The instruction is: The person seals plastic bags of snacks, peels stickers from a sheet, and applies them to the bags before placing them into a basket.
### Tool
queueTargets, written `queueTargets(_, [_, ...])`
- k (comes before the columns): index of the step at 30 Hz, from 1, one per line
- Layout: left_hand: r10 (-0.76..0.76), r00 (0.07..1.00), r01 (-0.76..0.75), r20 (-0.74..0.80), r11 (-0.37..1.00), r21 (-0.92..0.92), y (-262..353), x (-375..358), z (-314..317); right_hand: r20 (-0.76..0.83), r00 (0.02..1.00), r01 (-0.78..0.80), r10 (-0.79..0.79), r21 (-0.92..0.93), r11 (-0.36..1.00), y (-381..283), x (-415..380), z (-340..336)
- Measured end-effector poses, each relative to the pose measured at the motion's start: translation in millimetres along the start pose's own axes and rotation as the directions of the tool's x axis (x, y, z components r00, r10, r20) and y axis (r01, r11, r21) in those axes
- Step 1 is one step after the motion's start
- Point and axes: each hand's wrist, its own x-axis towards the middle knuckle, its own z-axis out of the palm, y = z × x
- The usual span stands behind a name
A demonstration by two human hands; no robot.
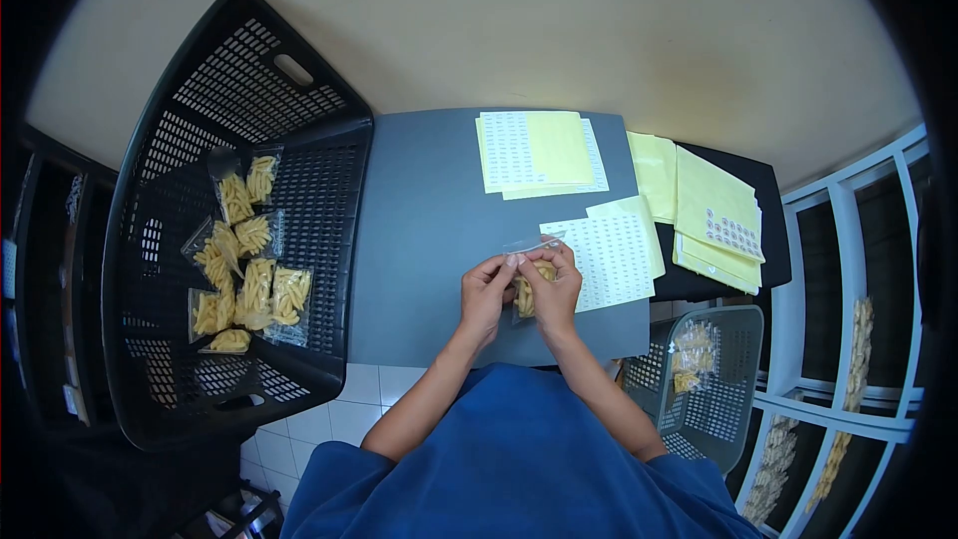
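A small clear plastic bag (523, 301) with pale yellow stick-shaped pieces in it is held just above the grey tabletop (429, 240), near its front edge. My left hand (483, 289) pinches the bag's upper part from the left. From the right, my right hand (556, 287) pinches it too, the thumbs almost meeting. The bag's clear top strip shows beyond my fingertips, while my fingers hide part of its contents. Just right of my right hand lies a sheet of small printed labels (609, 260) on yellow backing.
A big black crate (354, 190) at left holds several filled bags (257, 284). More label sheets (534, 155) lie at the table's back, with yellow sheets (714, 200) on a black surface at right. Lower right, a grey-green basket (743, 339) contains bags, beside a white-framed rack (793, 309).
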Motion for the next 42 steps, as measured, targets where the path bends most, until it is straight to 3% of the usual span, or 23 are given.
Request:
queueTargets(8, [0.035, 0.999, -0.035, -0.036, 0.999, 0.015, -10, 10, 7, 0.018, 1.0, 0.019, -0.02, 0.028, 0.999, 17, 9, -22])
queueTargets(11, [0.02, 1.0, -0.018, -0.024, 0.997, 0.077, -7, 10, 18, 0.02, 0.991, 0.131, -0.129, -0.13, 0.983, 13, 12, -40])
queueTargets(16, [0.037, 0.999, -0.031, -0.033, 0.987, 0.16, -10, 13, 43, -0.105, 0.937, 0.315, -0.333, -0.158, 0.936, -18, 15, -88])
queueTargets(18, [0.043, 0.999, -0.036, -0.033, 0.981, 0.189, -10, 16, 48, -0.248, 0.803, 0.513, -0.542, -0.175, 0.84, -73, 20, -136])
queueTargets(20, [0.047, 0.998, -0.037, -0.031, 0.964, 0.262, -8, 18, 46, -0.282, 0.587, 0.649, -0.759, -0.395, 0.65, -167, 11, -194])
queueTargets(22, [0.033, 0.998, -0.013, -0.06, 0.949, 0.314, -5, 19, 50, -0.027, 0.318, 0.893, -0.948, -0.328, 0.309, -242, -12, -256])
queueTargets(23, [0.024, 0.997, 0.004, -0.078, 0.941, 0.338, -6, 20, 54, 0.157, 0.173, 0.974, -0.972, -0.176, 0.145, -271, -27, -285])
queueTargets(25, [-0.007, 0.999, 0.026, -0.05, 0.923, 0.383, -12, 28, 51, 0.417, -0.03, 0.984, -0.909, 0.173, 0.047, -309, -56, -316])
queueTargets(27, [-0.003, 0.999, 0.019, -0.04, 0.907, 0.42, -11, 24, 64, 0.498, -0.091, 0.938, -0.862, 0.333, 0.094, -322, -71, -335])
queueTargets(30, [0.006, 1.0, 0.003, -0.021, 0.916, 0.4, -12, 28, 81, 0.547, -0.07, 0.884, -0.834, 0.421, 0.202, -308, -82, -369])
queueTargets(32, [0.014, 0.997, 0.019, -0.08, 0.918, 0.396, -18, 34, 92, 0.55, -0.066, 0.83, -0.833, 0.494, 0.26, -289, -65, -384])
queueTargets(33, [0.006, 0.993, 0.043, -0.119, 0.913, 0.406, -23, 33, 96, 0.532, -0.118, 0.77, -0.838, 0.582, 0.261, -281, -46, -386])
queueTargets(34, [-0.002, 0.99, 0.058, -0.144, 0.923, 0.381, -30, 31, 101, 0.532, 0.004, 0.744, -0.847, 0.564, 0.358, -267, -42, -396])
queueTargets(36, [0.002, 0.981, 0.066, -0.193, 0.937, 0.344, -39, 35, 112, 0.597, 0.142, 0.751, -0.789, 0.454, 0.479, -231, -25, -437])
queueTargets(38, [-0.012, 0.987, 0.057, -0.158, 0.958, 0.28, -53, 33, 123, 0.607, 0.425, 0.751, -0.671, 0.177, 0.636, -185, -9, -452])
queueTargets(40, [-0.049, 0.991, 0.08, -0.122, 0.963, 0.258, -66, 30, 138, 0.534, 0.79, 0.426, -0.3, -0.127, 0.896, -153, 18, -401])
queueTargets(41, [-0.071, 0.988, 0.105, -0.14, 0.962, 0.251, -72, 27, 148, 0.443, 0.893, 0.204, -0.084, -0.232, 0.951, -138, 31, -375])
queueTargets(42, [-0.068, 0.99, 0.098, -0.121, 0.958, 0.27, -79, 26, 155, 0.372, 0.927, 0.137, -0.044, -0.229, 0.964, -105, 39, -354])
